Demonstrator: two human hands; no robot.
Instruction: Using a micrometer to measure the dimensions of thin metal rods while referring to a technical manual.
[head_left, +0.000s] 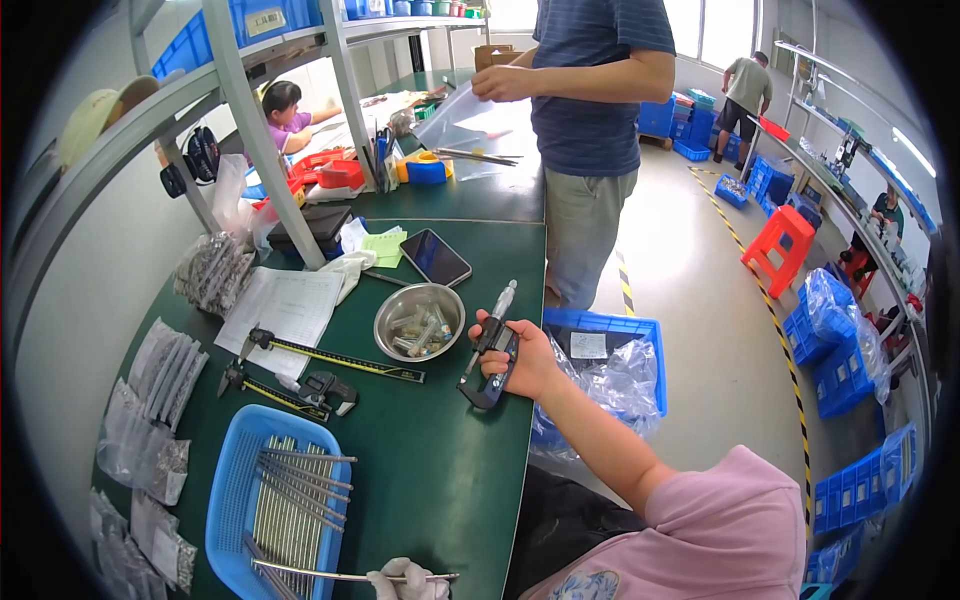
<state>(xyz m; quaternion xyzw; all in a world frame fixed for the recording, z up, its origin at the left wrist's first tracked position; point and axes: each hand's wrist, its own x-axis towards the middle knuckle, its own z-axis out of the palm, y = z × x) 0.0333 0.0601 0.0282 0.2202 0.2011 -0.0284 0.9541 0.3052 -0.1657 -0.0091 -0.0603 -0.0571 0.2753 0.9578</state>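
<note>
My bare right hand (522, 362) is wrapped round a digital micrometer (484, 392), held up over the table's right edge. At the bottom of the view, my left hand (408, 580), in a white glove, grips a thin metal rod (345, 576). That rod reaches leftward over the rim of a light-blue plastic basket (222, 500). Inside the basket lie many metal rods (290, 510), some crossing on top of the others. A steel bowl (383, 335) of small cylindrical parts stands left of the micrometer. Two calipers (340, 359) and a second micrometer (326, 390) rest above the basket.
Bagged parts (150, 445) line the green table's left side. Papers (285, 305) and a phone (436, 258) lie farther back. A co-worker (590, 110) stands at the far end holding a plastic sheet. A blue crate (655, 350) with plastic bags sits right of the table.
</note>
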